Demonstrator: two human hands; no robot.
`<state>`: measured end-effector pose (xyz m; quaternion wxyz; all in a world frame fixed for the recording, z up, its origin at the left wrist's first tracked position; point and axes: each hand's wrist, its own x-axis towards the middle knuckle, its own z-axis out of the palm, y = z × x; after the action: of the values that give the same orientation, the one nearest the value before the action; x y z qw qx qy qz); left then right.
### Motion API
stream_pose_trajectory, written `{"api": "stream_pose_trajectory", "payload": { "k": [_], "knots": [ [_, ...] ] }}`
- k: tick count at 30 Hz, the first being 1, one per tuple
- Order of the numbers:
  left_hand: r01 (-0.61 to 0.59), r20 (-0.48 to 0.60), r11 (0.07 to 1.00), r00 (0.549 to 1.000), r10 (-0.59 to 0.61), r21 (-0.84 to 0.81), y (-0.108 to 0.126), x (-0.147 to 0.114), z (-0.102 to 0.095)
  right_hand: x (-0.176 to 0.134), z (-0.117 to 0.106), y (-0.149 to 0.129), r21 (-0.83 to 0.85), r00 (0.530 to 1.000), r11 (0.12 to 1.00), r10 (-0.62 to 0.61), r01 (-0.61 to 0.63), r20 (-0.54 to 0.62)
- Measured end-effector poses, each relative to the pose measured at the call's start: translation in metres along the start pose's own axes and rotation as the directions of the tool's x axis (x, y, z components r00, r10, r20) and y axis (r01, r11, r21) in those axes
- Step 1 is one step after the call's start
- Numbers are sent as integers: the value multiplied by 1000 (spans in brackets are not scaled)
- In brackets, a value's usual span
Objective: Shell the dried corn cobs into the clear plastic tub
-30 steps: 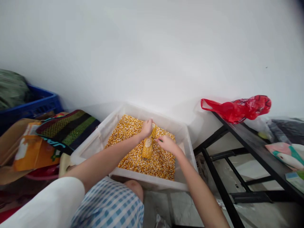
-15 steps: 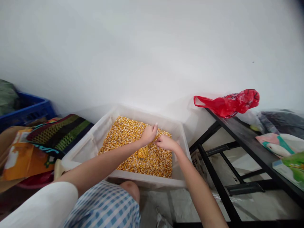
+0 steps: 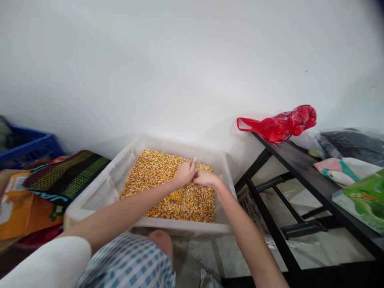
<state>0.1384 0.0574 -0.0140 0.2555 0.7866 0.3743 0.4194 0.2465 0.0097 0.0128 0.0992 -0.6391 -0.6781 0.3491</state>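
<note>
My left hand point(image 3: 185, 173) is closed, thumb pointing up, around an ear of corn that its fingers mostly hide. My right hand point(image 3: 205, 178) presses against it from the right, fingers curled in at the same ear. Just below my left wrist shows a yellow corn cob point(image 3: 176, 195) with rows of kernels; whether it is the lower end of the held ear or a separate one, I cannot tell. Loose yellow and whitish kernels point(image 3: 156, 172) spread beneath both hands in a white plastic bin point(image 3: 186, 228).
Left of the bin lie a dark mesh bag point(image 3: 69, 172), an orange carton point(image 3: 25, 218) and a blue crate point(image 3: 36, 146). On the right, a black-framed table point(image 3: 300, 160) carries a red plastic bag point(image 3: 279, 124) and a green packet point(image 3: 363, 196). A white wall point(image 3: 180, 72) stands behind.
The whole view has shifted a little. My right hand has drawn closer against my left, covering more of the gap between them.
</note>
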Motion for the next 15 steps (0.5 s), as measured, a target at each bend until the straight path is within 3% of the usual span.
{"api": "stream_pose_trajectory", "payload": {
  "k": [3, 6, 9, 12, 15],
  "knots": [
    [13, -2, 1000, 1000, -13, -23, -1, 3, -1, 1, -4, 1, -6, 1000, 1000, 14, -14, -10],
    [109, -36, 990, 993, -113, -90, -7, 11, -6, 2, -7, 1, -21, 998, 999, 27, -28, -50],
    [228, -87, 956, 965, -247, -186, -19, 22, -14, 4, -5, -2, 28, 970, 999, 22, -16, -243],
    [287, -113, 918, 938, -327, -276, -32, 31, -21, 11, 2, -6, 217, 926, 972, -1, 90, -379],
    [327, -121, 873, 912, -392, -363, -40, 35, -25, 19, 13, -12, 392, 883, 885, -43, 250, -468]
  ]
}}
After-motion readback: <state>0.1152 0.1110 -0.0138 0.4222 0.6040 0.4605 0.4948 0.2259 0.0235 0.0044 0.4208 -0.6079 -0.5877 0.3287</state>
